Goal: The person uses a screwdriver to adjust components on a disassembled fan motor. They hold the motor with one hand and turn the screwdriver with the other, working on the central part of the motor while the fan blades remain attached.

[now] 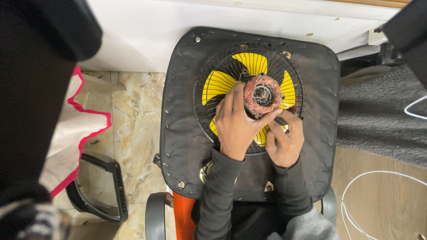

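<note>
Head camera looks straight down on two dark-sleeved forearms reaching up from the bottom edge. Left hand [235, 125] lies palm-down with its fingers curled around the side of a fan motor [262, 94], gripping the copper-wound stator from its left and lower side. Right hand [284, 141] sits just below and to the right of that grip, fingers pinched together on a thin dark tool [281, 121] whose tip points up toward the base of the motor. Beneath both hands lies a round black wire fan guard [222, 62], with yellow fan blades [218, 83] showing through the wires around the motor. All this rests on the black fabric underside of an upturned chair seat [187, 133], stapled along its edges. Left of the grip lies marble-patterned floor tile [133, 133] and a black armrest [100, 189]; beyond it a white wall [147, 26]; to the right grey cloth [378, 115] and white cable [356, 195] on wooden flooring
</note>
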